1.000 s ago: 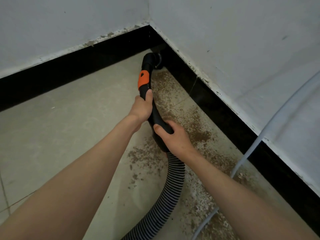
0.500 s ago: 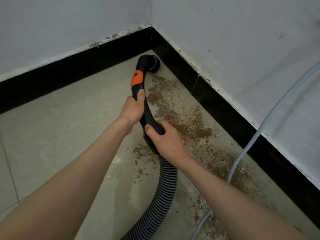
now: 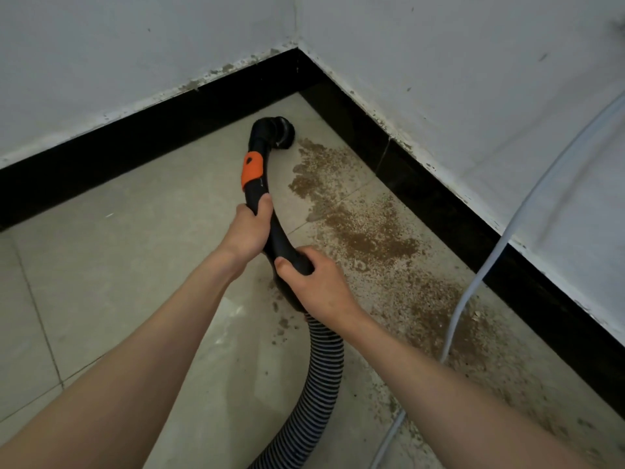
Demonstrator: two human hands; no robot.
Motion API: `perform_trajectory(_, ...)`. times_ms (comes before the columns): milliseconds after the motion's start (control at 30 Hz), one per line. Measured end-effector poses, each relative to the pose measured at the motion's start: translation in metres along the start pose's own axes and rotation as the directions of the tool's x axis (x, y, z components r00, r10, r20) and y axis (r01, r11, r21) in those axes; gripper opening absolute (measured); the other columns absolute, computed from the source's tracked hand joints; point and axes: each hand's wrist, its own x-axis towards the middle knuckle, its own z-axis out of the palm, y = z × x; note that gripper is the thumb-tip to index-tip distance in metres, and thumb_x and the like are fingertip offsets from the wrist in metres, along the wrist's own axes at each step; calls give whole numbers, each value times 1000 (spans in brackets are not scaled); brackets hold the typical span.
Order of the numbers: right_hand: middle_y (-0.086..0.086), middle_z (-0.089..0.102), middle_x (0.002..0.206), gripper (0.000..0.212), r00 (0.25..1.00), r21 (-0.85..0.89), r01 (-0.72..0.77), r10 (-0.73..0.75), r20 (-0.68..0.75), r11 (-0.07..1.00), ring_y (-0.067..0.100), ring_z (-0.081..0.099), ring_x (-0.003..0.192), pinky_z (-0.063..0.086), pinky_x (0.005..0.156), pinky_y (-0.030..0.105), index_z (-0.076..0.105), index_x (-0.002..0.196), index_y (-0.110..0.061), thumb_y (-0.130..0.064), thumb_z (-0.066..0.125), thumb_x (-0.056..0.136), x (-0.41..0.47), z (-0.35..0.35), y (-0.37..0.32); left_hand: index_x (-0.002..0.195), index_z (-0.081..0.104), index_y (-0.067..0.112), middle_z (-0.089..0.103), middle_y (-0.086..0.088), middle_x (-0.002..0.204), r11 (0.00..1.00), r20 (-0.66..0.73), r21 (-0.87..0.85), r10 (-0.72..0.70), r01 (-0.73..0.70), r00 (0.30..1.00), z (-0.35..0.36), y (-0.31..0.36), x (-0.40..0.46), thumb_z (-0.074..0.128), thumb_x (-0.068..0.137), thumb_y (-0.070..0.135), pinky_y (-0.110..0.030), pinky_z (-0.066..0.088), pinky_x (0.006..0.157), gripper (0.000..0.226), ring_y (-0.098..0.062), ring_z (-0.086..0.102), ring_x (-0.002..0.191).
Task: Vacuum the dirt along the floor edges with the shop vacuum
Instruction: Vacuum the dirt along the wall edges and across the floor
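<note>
— What are the hands gripping?

— Both hold the curved black plastic vacuum handle tube (image 3: pixel 270 211). The left hand (image 3: pixel 248 233) is wrapped round it farther up, thumb lying on top just below the orange plastic collar (image 3: pixel 252 171). The right hand (image 3: pixel 318 286) clamps round the nearer, lower bend, fingers curled over the tube, where it joins the hose.

— And the hose?

— The ribbed black-and-grey flexible hose (image 3: pixel 318 377) drops from under the right hand and runs toward the near edge of the view, between the two forearms.

— Where is the working end?

— The round black nozzle mouth (image 3: pixel 284 132) sits at the far end of the tube, down at the floor, close to the corner where the two walls meet. It lies just left of the far tip of the dirt.

— Describe the dirt.

— A band of brown gritty dirt (image 3: pixel 368 235) spreads over the pale grey tiled floor (image 3: pixel 118 258), running along the black skirting strip (image 3: pixel 449 218) on the right wall, from near the nozzle toward the near right. A few loose specks lie left of the hose.

— Anything else?

— A pale translucent tube (image 3: pixel 487 265) hangs down the white painted wall (image 3: pixel 473 79) on the right, crosses the skirting and trails over the dirt on the floor. The paint edge above the skirting is chipped and stained.
</note>
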Motion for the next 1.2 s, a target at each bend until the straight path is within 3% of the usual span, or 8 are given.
perform_trajectory(233, -2, 62, 74, 22, 995, 31, -45, 48, -92, 999, 12, 59, 63, 45, 56, 27, 58, 86, -25, -47, 57, 88, -29, -18, 17, 122, 46, -2, 50, -2, 80, 999, 147, 36, -5, 0, 989, 29, 11, -25, 34, 98, 48, -28, 41, 61, 57, -16, 51, 69)
perform_trajectory(400, -1, 63, 72, 19, 995, 9, 22, -21, -99, 1000, 13, 59, 62, 45, 55, 29, 59, 88, -28, -47, 58, 87, -26, -23, 11, 117, 48, 2, 49, 1, 79, 996, 26, 29, 80, -81, 996, 28, 18, -29, 32, 99, 47, -26, 35, 55, 51, -12, 48, 67)
perform_trajectory(533, 0, 65, 77, 19, 998, -36, 45, -47, -49, 998, 18, 63, 71, 48, 59, 33, 59, 85, -29, -48, 59, 86, 1, -25, -9, 116, 46, 6, 53, 0, 87, 997, -95, -54, 45, -50, 994, 14, 27, -8, 32, 99, 44, -24, 39, 59, 44, -12, 51, 73)
perform_trajectory(633, 0, 65, 78, 20, 998, -42, 43, -45, -42, 998, 19, 64, 72, 51, 61, 37, 57, 81, -30, -49, 59, 85, 30, -27, -19, 122, 46, 3, 56, -8, 102, 997, -102, -73, 13, -21, 995, 12, 37, 14, 31, 100, 44, -27, 42, 65, 49, -19, 54, 84)
perform_trajectory(767, 0, 65, 79, 21, 997, 6, 47, -46, -68, 999, 18, 64, 73, 51, 63, 36, 60, 82, -29, -50, 60, 84, 63, -28, -19, 127, 44, 3, 54, -7, 102, 998, -93, -63, 21, -27, 995, 16, 52, 41, 29, 100, 45, -26, 41, 68, 52, -20, 53, 88)
perform_trajectory(900, 0, 66, 80, 22, 996, 31, 58, -56, -76, 998, 16, 64, 74, 49, 62, 32, 64, 87, -23, -45, 61, 85, 82, -29, -13, 128, 42, 3, 54, -8, 103, 1000, -89, -4, 28, -28, 996, 23, 53, 58, 28, 100, 44, -22, 37, 55, 52, -16, 52, 79)
perform_trajectory(1100, -11, 63, 80, 12, 997, 139, 57, -48, -68, 989, 7, 61, 75, 52, 68, 24, 57, 79, -35, -37, 62, 89, 90, -35, -2, 131, 36, 3, 49, -7, 105, 996, -83, 80, 43, -36, 996, 37, 59, 67, 27, 101, 41, -26, 38, 66, 49, -20, 49, 87)
perform_trajectory(1200, -12, 63, 80, 9, 995, 148, 75, -65, -76, 986, 4, 61, 73, 50, 64, 19, 57, 82, -35, -37, 62, 89, 90, -34, -2, 131, 36, 4, 50, -7, 104, 994, -80, 98, 54, -46, 995, 37, 61, 66, 27, 101, 41, -22, 35, 55, 49, -17, 48, 81)
